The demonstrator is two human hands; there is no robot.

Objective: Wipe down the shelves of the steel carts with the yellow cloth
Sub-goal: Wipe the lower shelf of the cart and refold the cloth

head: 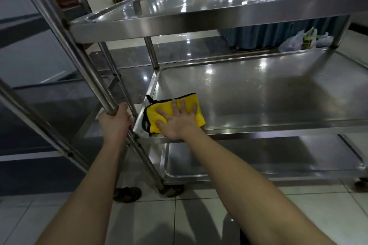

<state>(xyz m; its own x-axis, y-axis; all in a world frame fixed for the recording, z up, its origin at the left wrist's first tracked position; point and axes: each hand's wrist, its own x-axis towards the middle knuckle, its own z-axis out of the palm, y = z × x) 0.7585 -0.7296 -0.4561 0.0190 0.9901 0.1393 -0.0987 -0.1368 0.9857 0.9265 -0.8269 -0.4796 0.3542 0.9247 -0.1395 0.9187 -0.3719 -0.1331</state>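
A folded yellow cloth (159,112) with a black trim lies in the near left corner of the steel cart's middle shelf (258,95). My right hand (178,120) lies flat on the cloth with its fingers spread, pressing it onto the shelf. My left hand (115,123) is wrapped around the cart's slanted steel post (79,53) at the left, level with the middle shelf. The top shelf (199,10) hangs above and the bottom shelf (258,163) shows below.
A second steel cart (49,101) stands close on the left. Plastic bags (304,39) lie on the floor behind the cart, by a blue table skirt (268,36). The cart's castors (171,190) rest on a light tiled floor.
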